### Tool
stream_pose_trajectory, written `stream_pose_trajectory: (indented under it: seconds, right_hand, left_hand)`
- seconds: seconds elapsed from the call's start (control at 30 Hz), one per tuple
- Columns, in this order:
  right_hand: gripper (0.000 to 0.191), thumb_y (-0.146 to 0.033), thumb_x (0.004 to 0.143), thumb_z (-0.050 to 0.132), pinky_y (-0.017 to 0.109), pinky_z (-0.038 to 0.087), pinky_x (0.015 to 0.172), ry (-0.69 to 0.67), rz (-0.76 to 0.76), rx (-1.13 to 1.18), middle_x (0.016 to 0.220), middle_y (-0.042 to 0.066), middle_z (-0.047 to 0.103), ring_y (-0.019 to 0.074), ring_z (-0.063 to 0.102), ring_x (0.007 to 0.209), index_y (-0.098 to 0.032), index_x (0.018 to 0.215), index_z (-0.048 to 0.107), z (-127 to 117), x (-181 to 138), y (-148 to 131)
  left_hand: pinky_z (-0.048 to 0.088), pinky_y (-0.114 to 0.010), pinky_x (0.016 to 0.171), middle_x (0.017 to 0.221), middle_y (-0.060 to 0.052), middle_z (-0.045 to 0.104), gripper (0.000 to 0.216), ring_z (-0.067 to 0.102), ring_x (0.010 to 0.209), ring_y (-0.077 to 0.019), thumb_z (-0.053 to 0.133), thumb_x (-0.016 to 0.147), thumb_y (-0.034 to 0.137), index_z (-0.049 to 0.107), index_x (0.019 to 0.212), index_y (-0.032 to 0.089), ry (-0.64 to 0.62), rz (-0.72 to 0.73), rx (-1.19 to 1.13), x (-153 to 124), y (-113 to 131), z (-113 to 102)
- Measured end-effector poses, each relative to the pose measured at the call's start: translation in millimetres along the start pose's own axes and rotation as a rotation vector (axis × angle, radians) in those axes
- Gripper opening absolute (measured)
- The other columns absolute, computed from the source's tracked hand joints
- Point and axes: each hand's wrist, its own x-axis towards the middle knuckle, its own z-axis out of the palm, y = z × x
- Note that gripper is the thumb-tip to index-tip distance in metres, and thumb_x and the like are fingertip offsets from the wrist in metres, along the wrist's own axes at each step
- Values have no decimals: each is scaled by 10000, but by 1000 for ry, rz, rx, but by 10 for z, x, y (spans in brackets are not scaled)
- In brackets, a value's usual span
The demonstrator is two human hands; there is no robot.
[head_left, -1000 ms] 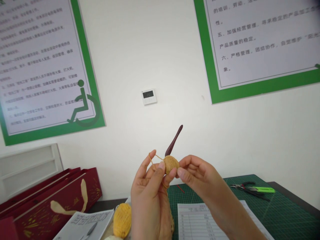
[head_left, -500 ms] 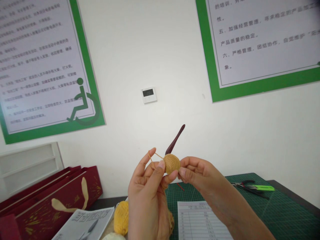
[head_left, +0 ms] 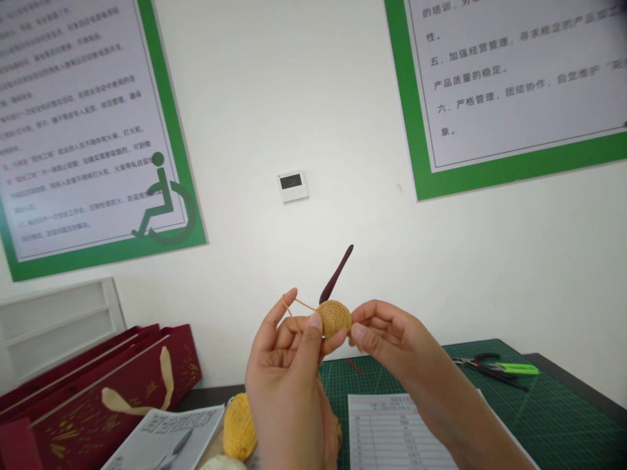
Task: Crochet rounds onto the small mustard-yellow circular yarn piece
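A small round crochet piece point(head_left: 336, 318) in tan yarn is pinched by my left hand point(head_left: 289, 365), its thumb on the near face. Tan yarn point(head_left: 304, 304) runs from the piece up over my raised left index finger. Behind the piece a dark purple crochet hook point(head_left: 337, 274) slants up to the right; its tip is hidden. My right hand point(head_left: 386, 333) is closed at the piece's right edge, thumb and fingertips together. A bit of tan strand shows just below those fingertips. Whether they grip the edge or only that strand is hard to make out.
A green cutting mat point(head_left: 529, 424) bears a printed sheet point(head_left: 382, 431) and black-jawed pliers with a bright green handle point(head_left: 519, 369). On the left are dark red gift bags point(head_left: 132, 378), a booklet point(head_left: 166, 437) and a yellow yarn ball point(head_left: 239, 427). A white wall point(head_left: 304, 98) rises behind.
Both hands, the crochet piece and the hook have shifted slightly left. My right hand has risen a little, and a strand now shows below its fingertips.
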Motion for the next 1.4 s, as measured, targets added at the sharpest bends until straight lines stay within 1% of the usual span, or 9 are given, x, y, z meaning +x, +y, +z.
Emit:
stream_pose_trajectory:
  seconds: [0.13,0.33,0.43,0.53,0.7,0.83,1.07,1.23,1.4]
  right_hand:
    - [294,-412,752,837,282,475,721,-10,21,1,784,6,700,148,625,749,-189,841,668,-10,-1,24]
    - [336,-447,760,826,278,468,761,-46,64,-4,829,20,713,143,621,789,-180,859,647,-11,-19,-67]
    - [337,-450,771,817,286,470,768,-28,20,-6,845,24,712,151,631,807,-182,882,645,-15,-10,-50]
    - [325,-464,791,796,290,459,737,13,-55,-69,813,15,690,152,614,775,-182,864,652,-27,11,-13]
    - [333,-474,790,793,284,435,714,-51,4,-45,782,5,657,139,568,739,-172,845,663,-64,17,-42]
    - [315,-453,810,783,279,420,732,-93,10,-26,797,7,649,136,550,762,-161,872,679,-94,-2,-72]
    - [291,-437,795,801,262,398,678,-72,9,17,748,-13,635,119,534,714,-170,840,693,-106,1,-45]
    - [304,-454,794,797,274,423,711,-37,8,3,767,-3,657,132,568,746,-172,846,697,-91,17,-49]
    - [351,-505,795,781,280,445,722,-27,-33,-32,744,-3,653,136,585,736,-173,822,673,-56,9,-78]
  left_hand:
    - [634,-233,677,721,0,698,493,719,718,-153,809,759,94,676,1232,139,12,43,12,-14,6,22]
    - [644,-255,663,717,-1,685,477,700,722,-153,788,770,72,678,1229,133,-1,66,-10,-30,-5,35]
    - [647,-263,675,730,-2,693,471,711,729,-160,792,773,87,676,1226,140,-3,95,4,-34,-20,37]
    - [645,-256,675,721,8,693,471,716,704,-155,811,764,111,683,1215,155,-30,92,20,-38,-16,27]
    - [610,-190,617,705,19,690,478,696,633,-121,834,750,139,707,1209,175,-92,20,56,-9,30,-22]
    - [557,-138,566,668,31,691,462,663,543,-85,837,738,120,727,1182,185,-129,14,80,17,68,-66]
    - [553,-178,582,699,22,702,467,656,568,-107,836,729,130,721,1179,182,-182,48,113,50,53,-96]
    - [513,-159,608,672,28,695,422,630,573,-88,842,735,136,742,1141,191,-146,110,135,43,33,-84]
    - [539,-192,611,673,19,705,433,650,564,-109,857,726,154,736,1141,187,-113,90,121,27,19,-63]
